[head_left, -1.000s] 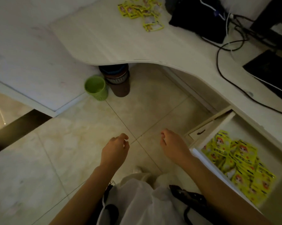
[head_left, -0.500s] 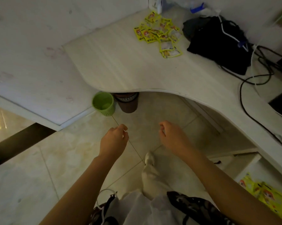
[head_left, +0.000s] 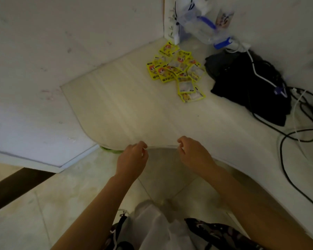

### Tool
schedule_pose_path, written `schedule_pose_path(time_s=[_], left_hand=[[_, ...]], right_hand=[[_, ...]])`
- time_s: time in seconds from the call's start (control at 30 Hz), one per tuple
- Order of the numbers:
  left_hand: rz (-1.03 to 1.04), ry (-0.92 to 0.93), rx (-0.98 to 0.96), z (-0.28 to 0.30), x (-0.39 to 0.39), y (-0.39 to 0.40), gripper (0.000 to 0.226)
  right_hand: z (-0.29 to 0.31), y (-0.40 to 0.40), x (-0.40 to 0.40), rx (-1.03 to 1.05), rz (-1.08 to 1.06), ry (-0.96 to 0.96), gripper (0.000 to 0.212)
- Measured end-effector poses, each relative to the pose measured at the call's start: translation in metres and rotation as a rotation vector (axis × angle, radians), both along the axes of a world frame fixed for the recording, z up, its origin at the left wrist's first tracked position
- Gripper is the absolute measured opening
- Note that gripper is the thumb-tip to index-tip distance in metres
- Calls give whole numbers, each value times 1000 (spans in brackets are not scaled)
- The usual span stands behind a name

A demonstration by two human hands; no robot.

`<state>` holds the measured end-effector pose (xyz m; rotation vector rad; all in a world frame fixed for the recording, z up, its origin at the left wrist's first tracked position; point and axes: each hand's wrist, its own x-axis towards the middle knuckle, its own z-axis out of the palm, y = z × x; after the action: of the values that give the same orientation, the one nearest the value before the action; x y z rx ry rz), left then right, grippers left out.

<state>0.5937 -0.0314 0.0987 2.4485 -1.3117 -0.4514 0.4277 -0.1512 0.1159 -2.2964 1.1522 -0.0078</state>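
Both of my hands hover at the curved front edge of the pale wooden desk (head_left: 123,109). My left hand (head_left: 132,159) has loosely curled fingers, thumb near the forefinger, and nothing visible in it. My right hand (head_left: 193,154) is held the same way a little to the right, also with nothing in it. A pile of yellow snack packets (head_left: 177,71) lies on the desk near the far corner, well beyond both hands.
A black bag (head_left: 249,87) lies right of the packets, with black and white cables (head_left: 296,132) trailing over the desk. A clear plastic bag with blue parts (head_left: 202,27) stands in the corner. A green cup's rim (head_left: 112,151) peeks from under the desk edge.
The view has swung up from the floor to the desk top. The open drawer of packets has left the view. Both hands rose to the desk's front edge.
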Motion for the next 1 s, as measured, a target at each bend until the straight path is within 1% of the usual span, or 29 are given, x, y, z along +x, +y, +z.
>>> schedule_pose_path(time_s=[0.27,0.6,0.73,0.83,0.93,1.0], left_hand=[[-79,-4,-15,0,70,-92,24],[-156,47,30,5,155,-201,22],[-162,69,40,4,172,-240,22],[-148,102,60,1,179,-267,23],[-118,130,92,-4,182,-293,23],[-71,172,109,-7,182,-309,23]], right_hand=[[0,-79,53,-10,-63,16,33],[0,-165,106,-6,-164,43,31],[1,-202,123,-28,-158,66,30],[0,-231,134,-6,-157,68,30],[-6,-262,142,15,-144,74,31],[-10,-284,149,18,-110,98,27]])
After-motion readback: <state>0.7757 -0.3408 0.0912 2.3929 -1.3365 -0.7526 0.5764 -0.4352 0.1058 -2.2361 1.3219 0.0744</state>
